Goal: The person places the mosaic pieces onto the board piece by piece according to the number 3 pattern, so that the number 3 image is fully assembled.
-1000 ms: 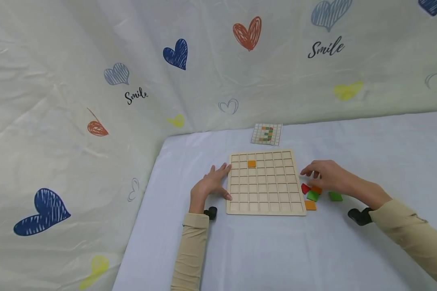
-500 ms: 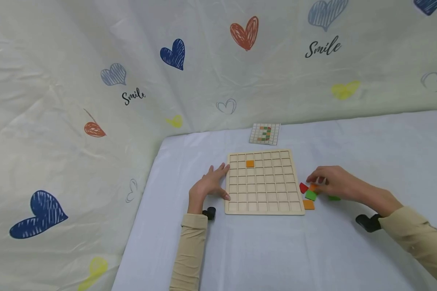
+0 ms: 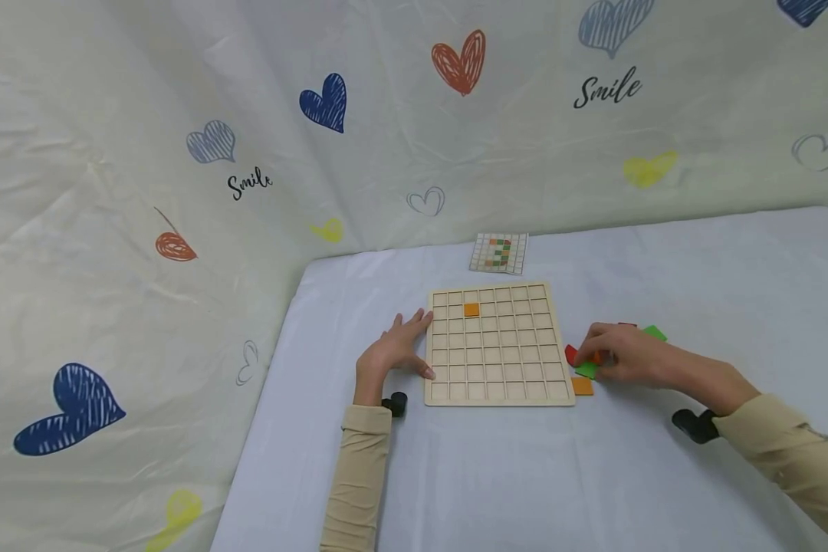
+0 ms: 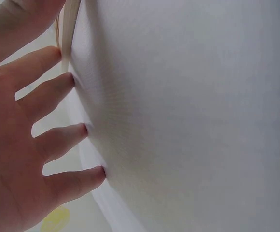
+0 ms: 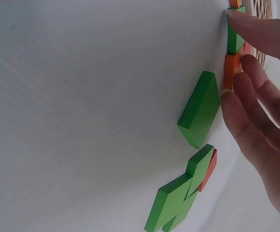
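My left hand [image 3: 399,349] is spread at the left edge of a wooden grid board [image 3: 500,395], thumb and fingertips against its side. One orange square tile [image 3: 471,310] sits in a cell of the upper part. Right of the board, my right hand [image 3: 624,353] is low over loose tiles. In the right wrist view its thumb touches a green tile [image 5: 235,34], and the fingertips are at an orange tile [image 5: 231,70] beside it. A red tile [image 3: 570,355] lies at the fingertips, and another orange tile [image 3: 583,386] lies by the board's lower right corner.
Behind the board lies a pattern card [image 3: 499,253] with a coloured figure on a grid. Beyond my right hand are another green tile [image 3: 655,333] and, in the right wrist view, several stacked green tiles [image 5: 171,200] with a red one [image 5: 209,169]. A heart-printed cloth [image 3: 359,169] hangs behind the table.
My right hand has come down and nearer over the loose tiles, uncovering a green tile and a red edge behind it. My left hand stays at the board's edge. The head view has shifted slightly.
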The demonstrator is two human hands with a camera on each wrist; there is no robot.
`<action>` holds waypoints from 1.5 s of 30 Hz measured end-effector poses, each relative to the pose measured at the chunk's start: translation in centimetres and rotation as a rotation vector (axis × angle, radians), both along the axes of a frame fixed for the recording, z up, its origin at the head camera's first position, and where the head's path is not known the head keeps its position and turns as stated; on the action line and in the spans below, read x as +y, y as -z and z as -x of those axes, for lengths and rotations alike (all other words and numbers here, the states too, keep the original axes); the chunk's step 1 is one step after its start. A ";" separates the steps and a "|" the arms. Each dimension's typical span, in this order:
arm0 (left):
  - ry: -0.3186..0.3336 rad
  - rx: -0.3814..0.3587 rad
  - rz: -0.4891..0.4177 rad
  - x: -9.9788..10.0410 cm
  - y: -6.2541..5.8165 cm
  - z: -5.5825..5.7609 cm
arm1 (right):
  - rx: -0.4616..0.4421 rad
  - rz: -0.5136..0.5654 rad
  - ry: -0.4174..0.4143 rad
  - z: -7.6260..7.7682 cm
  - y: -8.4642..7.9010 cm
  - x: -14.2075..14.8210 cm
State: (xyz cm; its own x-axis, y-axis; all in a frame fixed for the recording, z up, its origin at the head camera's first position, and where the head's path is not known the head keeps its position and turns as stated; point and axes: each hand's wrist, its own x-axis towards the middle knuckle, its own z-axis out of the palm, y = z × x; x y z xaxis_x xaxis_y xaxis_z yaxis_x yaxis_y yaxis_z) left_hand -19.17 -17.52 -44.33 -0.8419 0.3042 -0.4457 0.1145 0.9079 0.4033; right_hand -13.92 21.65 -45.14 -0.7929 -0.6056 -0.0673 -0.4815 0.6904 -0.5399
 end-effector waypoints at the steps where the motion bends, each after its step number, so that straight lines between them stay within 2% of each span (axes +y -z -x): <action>1: 0.001 0.000 0.000 0.0 0.0 0.0 | -0.003 -0.002 0.002 0.0 0.0 -0.1; 9: -0.007 -0.003 -0.004 -0.1 -0.1 0.0 | -0.005 -0.039 0.044 0.3 0.3 -0.3; 17: -0.008 -0.003 -0.004 0.2 0.0 0.0 | -0.069 0.000 0.074 0.1 0.2 -0.3; 21: -0.003 -0.006 -0.005 0.3 0.0 0.0 | -0.065 0.048 0.031 -0.1 0.1 0.0; 27: -0.013 -0.007 -0.003 0.1 0.0 -0.1 | 0.006 0.131 -0.053 -0.1 0.0 0.2; 40: -0.004 0.002 0.002 0.2 -0.2 -0.1 | -0.007 0.187 0.116 0.4 -0.3 -0.1; 45: -0.009 0.001 0.000 0.3 -0.4 -0.2 | -0.005 0.175 0.167 0.9 -0.7 -0.4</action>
State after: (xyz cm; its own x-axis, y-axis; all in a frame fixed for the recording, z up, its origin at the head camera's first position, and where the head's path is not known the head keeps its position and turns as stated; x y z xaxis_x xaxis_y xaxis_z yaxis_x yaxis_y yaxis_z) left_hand -19.00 -17.23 -43.96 -0.8449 0.2963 -0.4454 0.1065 0.9091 0.4028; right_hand -14.83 21.30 -44.41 -0.8829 -0.4689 0.0230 -0.3655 0.6558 -0.6605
